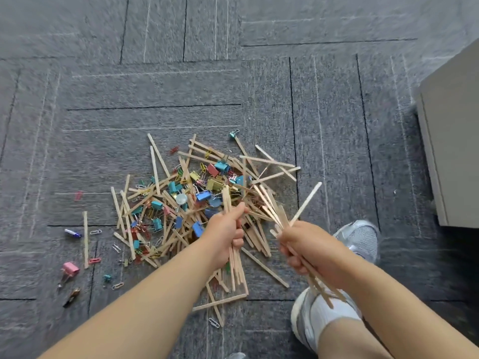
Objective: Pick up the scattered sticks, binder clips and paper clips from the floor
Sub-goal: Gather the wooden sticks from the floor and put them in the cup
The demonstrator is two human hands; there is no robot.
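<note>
The left hand [228, 234] has its fingers curled tight round a bundle of sticks [236, 265], held upright over the near side of the pile [186, 203]. The right hand [308, 247] grips a second bundle [269, 206] that fans out at the top (one stick juts well clear of the rest). The pile lies on the grey carpeted floor [155, 86], about midway across the stretch in view: wooden sticks crossed every way, with blue, teal, gold and pink binder clips [202, 196] and coloured paper clips [203, 167] tangled among them. Off its left side, apart from it, lie a lone stick [85, 239], a pink binder clip [70, 268] and a silver paper clip [96, 232]. Two pale shoes [363, 239] stand to the right, the nearer one under the second bundle's lower ends. A pale cabinet [453, 138] stands at the floor's right edge.
</note>
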